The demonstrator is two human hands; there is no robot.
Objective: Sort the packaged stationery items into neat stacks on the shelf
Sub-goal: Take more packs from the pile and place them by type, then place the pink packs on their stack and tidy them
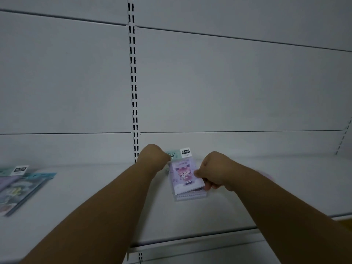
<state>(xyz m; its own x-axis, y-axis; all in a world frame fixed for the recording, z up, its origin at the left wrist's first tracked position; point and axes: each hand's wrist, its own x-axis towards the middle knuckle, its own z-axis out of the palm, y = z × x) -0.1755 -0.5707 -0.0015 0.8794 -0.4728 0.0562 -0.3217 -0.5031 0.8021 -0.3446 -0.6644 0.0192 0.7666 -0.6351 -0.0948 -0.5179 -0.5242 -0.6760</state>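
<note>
A small stack of purple packaged stationery point(183, 176), with a cartoon girl on the top pack and a mint header card, lies on the white shelf point(95, 202) near its back wall. My left hand point(152, 157) grips the stack's upper left corner by the header. My right hand point(215, 170) pinches its right edge, fingers curled over the top pack. Both forearms reach in from below. At the far left lies another pile of teal and lilac packs point(21, 185), fanned out and untidy.
The white back wall has a slotted upright point(134, 88) just left of my hands. The shelf's front edge point(190, 237) runs below my arms. A second slotted bracket point(343, 138) stands at the far right. A faint pink item point(266, 175) shows behind my right forearm.
</note>
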